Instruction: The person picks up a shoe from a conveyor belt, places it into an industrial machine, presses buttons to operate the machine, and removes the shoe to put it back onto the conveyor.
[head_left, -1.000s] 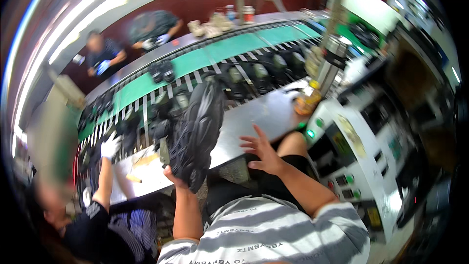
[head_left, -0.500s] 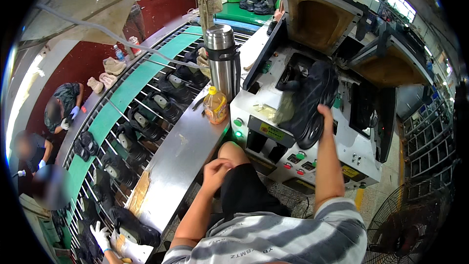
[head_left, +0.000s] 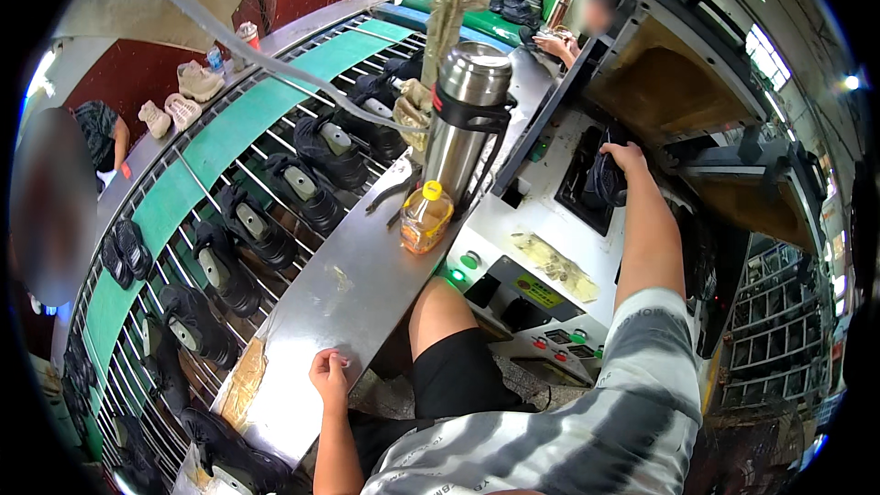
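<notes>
My right hand (head_left: 627, 158) is closed on the upper end of a black shoe (head_left: 606, 185). The shoe stands in or just over the dark recess (head_left: 587, 211) in the top of a white machine (head_left: 550, 261). The recess hides part of it. My left hand (head_left: 330, 378) hovers at the edge of the metal bench (head_left: 335, 298), its fingers curled in; whether anything small is in them cannot be made out. Above the recess, a padded lid (head_left: 674, 69) stands raised.
Black shoes (head_left: 252, 225) with lasts line the roller conveyor (head_left: 174, 252) at left. On the bench stand a steel thermos (head_left: 467, 119) and a yellow-capped bottle (head_left: 427, 220). A second raised lid (head_left: 756, 206) is at right. A co-worker's hands (head_left: 556, 44) show behind the machine.
My right hand has carried the shoe away from me and down to the machine's recess. My left hand has moved left from my knee to the bench edge. The view has shifted.
</notes>
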Demonstrator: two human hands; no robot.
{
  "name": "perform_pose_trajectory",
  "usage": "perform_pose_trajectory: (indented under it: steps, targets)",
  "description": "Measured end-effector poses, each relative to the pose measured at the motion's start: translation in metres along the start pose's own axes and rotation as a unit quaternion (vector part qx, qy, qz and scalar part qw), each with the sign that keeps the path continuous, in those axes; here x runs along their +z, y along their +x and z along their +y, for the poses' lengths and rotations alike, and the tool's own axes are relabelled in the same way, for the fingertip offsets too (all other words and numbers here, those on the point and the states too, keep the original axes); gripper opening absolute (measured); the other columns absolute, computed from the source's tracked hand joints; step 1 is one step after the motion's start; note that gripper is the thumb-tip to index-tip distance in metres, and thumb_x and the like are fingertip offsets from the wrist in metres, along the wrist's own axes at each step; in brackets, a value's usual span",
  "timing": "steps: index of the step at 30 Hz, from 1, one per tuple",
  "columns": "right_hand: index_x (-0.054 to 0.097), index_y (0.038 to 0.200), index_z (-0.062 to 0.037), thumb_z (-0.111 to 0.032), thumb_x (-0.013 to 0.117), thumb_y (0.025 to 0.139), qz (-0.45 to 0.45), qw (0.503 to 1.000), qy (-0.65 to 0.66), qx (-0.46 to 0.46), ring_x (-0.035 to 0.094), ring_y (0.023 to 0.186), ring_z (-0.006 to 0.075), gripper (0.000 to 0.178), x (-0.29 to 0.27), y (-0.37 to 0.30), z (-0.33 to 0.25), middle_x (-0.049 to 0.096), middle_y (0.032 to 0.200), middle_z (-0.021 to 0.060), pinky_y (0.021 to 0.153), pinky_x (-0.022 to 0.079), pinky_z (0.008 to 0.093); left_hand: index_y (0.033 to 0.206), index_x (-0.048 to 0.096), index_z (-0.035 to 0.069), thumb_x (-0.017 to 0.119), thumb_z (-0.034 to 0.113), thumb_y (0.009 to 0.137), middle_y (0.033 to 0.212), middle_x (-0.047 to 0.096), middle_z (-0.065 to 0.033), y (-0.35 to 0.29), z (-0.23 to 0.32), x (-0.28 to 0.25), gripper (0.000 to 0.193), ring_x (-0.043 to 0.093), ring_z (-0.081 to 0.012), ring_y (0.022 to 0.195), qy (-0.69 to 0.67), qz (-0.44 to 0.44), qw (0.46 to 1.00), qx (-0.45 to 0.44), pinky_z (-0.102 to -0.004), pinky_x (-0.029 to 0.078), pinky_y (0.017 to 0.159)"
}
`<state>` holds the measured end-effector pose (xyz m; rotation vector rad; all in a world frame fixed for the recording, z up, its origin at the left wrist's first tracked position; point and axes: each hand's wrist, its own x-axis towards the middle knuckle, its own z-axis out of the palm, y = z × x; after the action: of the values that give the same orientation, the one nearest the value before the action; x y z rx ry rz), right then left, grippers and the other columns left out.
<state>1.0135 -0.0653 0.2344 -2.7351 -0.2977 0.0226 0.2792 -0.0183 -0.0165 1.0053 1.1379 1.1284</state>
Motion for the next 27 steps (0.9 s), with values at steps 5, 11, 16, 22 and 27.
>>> perform_pose_trajectory:
  steps: [5,11,16,22,27]
  targets:
    - [0.039,0.146,-0.0102,-0.052,0.069,0.061,0.018,0.999,-0.036,0.032,0.042,0.134,0.0366,0.100,0.000,-0.034,-0.019,0.043,0.146,0.0215,0.108,0.039,0.0430,0.091,0.064,-0.001,0.059,0.006,0.090,0.073,0.062,-0.0035,-0.003,0.002,0.015,0.009,0.057,-0.0097,0.067,0.034,0.006,0.999,0.003,-0.0242,0.048,0.063]
    - [0.040,0.144,-0.0078,-0.058,0.049,0.088,-0.002,0.995,-0.083,-0.049,0.046,0.127,0.0437,0.075,-0.006,-0.124,-0.005,0.048,0.139,0.0247,0.104,0.040,0.0495,0.101,0.066,0.001,0.059,0.007,0.087,0.097,0.067,-0.0098,0.005,-0.013,0.073,0.017,0.062,-0.0149,0.082,0.287,-0.039,0.947,0.136,-0.0298,0.050,0.071]
    - [0.057,0.128,-0.0069,-0.049,0.056,0.089,0.130,0.938,-0.060,-0.316,0.041,0.130,0.0386,0.058,0.024,-0.219,0.092,0.046,0.139,0.0202,0.105,0.038,0.0487,0.141,0.040,-0.002,0.058,0.008,0.087,0.141,0.046,-0.0188,-0.009,-0.032,0.186,0.058,0.041,-0.0279,0.134,0.029,-0.228,0.973,0.004,-0.0356,0.035,0.109]
    - [0.063,0.106,-0.0065,-0.024,0.074,0.073,0.247,0.922,0.001,-0.297,0.054,0.111,0.0343,0.038,-0.055,-0.229,0.240,0.058,0.118,0.0145,0.095,0.042,0.0447,0.150,0.017,-0.006,0.050,0.010,0.086,0.155,0.026,-0.0225,-0.020,0.010,0.291,0.074,0.025,-0.0289,0.145,0.022,-0.333,0.939,-0.080,-0.0329,0.021,0.115]
    - [0.053,0.128,-0.0077,-0.039,0.077,0.068,0.286,0.948,-0.107,-0.091,0.056,0.111,0.0376,0.072,-0.119,-0.150,0.289,0.059,0.120,0.0207,0.094,0.045,0.0474,0.120,0.061,-0.004,0.052,0.011,0.090,0.112,0.065,-0.0110,-0.005,-0.020,0.222,0.034,0.059,-0.0192,0.104,-0.013,-0.391,0.911,-0.134,-0.0306,0.044,0.095]
